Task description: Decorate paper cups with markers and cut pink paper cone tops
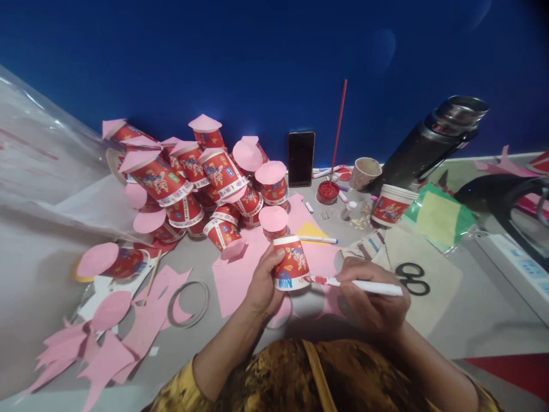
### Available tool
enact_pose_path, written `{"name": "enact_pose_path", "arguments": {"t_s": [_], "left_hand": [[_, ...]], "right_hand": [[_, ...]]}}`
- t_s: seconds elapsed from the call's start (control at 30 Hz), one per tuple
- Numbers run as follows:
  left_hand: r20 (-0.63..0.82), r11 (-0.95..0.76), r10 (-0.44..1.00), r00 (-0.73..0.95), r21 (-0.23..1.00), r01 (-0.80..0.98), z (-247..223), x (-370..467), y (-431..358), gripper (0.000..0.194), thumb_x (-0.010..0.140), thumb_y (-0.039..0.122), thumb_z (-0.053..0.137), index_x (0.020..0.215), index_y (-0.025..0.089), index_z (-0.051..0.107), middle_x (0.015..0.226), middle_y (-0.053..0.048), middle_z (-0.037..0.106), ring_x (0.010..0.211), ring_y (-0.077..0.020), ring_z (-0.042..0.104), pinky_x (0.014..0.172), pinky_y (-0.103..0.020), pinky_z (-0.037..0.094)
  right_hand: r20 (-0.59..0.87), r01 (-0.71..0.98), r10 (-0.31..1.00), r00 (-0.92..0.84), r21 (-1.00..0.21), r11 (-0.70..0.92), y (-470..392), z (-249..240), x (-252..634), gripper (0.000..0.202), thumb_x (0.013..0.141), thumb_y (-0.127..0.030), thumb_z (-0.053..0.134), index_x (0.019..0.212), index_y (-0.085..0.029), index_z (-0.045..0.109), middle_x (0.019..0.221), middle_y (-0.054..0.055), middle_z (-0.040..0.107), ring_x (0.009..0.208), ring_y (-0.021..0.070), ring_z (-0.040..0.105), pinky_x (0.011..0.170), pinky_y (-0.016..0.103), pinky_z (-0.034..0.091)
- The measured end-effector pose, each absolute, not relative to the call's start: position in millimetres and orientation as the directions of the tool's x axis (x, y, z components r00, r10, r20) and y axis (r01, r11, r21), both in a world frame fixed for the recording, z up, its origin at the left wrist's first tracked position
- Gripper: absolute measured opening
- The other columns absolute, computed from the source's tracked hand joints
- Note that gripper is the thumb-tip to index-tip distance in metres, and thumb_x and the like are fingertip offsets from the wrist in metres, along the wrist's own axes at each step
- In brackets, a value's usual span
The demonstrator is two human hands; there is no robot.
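Note:
My left hand (266, 281) is closed around the side of a red printed paper cup (293, 258), which has a white band with blue marks at its lower end. In my right hand (373, 294) is a white marker pen (373, 286) with a red patterned front part, gripped like a pencil. Its tip points left and meets, or nearly meets, the cup's white band. Just behind the held cup stands another cup with a pink paper disc (274, 218) on top. A white and blue pen (318, 240) lies close by on a yellow paper piece.
Red cups with pink cone tops (158, 180) are piled at the back left. Pink paper scraps (107, 355) and a grey ring (189, 304) lie at left. A phone (301, 160) leans on the blue wall. Rightward are scissors (412, 278), stacked cups (391, 206) and a dark flask (422, 137).

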State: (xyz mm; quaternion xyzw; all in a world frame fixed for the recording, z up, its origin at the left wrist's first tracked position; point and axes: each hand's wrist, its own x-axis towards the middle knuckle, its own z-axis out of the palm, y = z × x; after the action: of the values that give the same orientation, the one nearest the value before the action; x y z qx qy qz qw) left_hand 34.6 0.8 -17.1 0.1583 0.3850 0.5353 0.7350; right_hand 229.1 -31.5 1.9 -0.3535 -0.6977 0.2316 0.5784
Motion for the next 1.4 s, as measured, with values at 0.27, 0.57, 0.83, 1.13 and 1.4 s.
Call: {"name": "enact_pose_path", "arguments": {"t_s": [0.27,0.57,0.83,1.13,1.4], "left_hand": [[-0.394,0.389,0.908,0.142,0.669,-0.634,-19.2,33.2,0.6,0.036,0.073,0.037,0.087,0.099,0.016,0.074,0.086,-0.006,0.081,0.075,-0.0254,0.077,0.081,-0.041,0.063],[-0.398,0.385,0.909,0.128,0.677,-0.628,-19.2,33.4,-0.1,0.037,0.073,0.037,0.086,0.101,0.015,0.074,0.088,-0.006,0.081,0.075,-0.0246,0.076,0.079,-0.04,0.062],[-0.399,0.384,0.908,0.127,0.672,-0.633,-19.5,34.3,0.1,0.039,0.072,0.036,0.087,0.103,0.017,0.074,0.088,-0.006,0.081,0.076,-0.0247,0.076,0.084,-0.042,0.062],[-0.421,0.392,0.9,0.111,0.673,-0.627,-16.4,33.6,0.5,0.039,0.07,0.038,0.088,0.099,0.015,0.075,0.089,-0.007,0.081,0.074,-0.0224,0.074,0.075,-0.037,0.062],[-0.413,0.381,0.904,0.113,0.654,-0.654,-17.0,34.2,0.7,0.035,0.072,0.033,0.087,0.1,0.014,0.076,0.091,-0.008,0.081,0.08,-0.0236,0.075,0.08,-0.037,0.062]], "right_hand": [[0.609,0.192,0.786,-0.106,-0.763,0.617,-33.6,0.7,230.7,0.014,0.096,-0.009,0.064,0.093,-0.022,0.069,0.067,0.0,0.067,0.058,0.0163,0.06,0.056,0.03,0.044],[0.631,0.174,0.766,-0.124,-0.746,0.643,-32.6,5.0,228.9,0.014,0.096,-0.01,0.063,0.093,-0.022,0.069,0.066,0.0,0.067,0.056,0.0166,0.059,0.056,0.031,0.044],[0.622,0.201,0.773,-0.124,-0.747,0.634,-33.0,3.1,228.0,0.013,0.098,-0.014,0.065,0.089,-0.022,0.071,0.066,0.002,0.068,0.056,0.0176,0.061,0.055,0.03,0.045],[0.608,0.196,0.788,-0.094,-0.765,0.613,-32.6,2.0,232.7,0.013,0.098,-0.016,0.066,0.088,-0.021,0.072,0.064,0.001,0.067,0.055,0.017,0.06,0.055,0.031,0.044],[0.577,0.185,0.811,-0.096,-0.79,0.584,-35.3,-1.6,234.8,0.013,0.096,-0.013,0.065,0.088,-0.021,0.07,0.065,0.0,0.065,0.055,0.0164,0.058,0.056,0.031,0.043]]}}
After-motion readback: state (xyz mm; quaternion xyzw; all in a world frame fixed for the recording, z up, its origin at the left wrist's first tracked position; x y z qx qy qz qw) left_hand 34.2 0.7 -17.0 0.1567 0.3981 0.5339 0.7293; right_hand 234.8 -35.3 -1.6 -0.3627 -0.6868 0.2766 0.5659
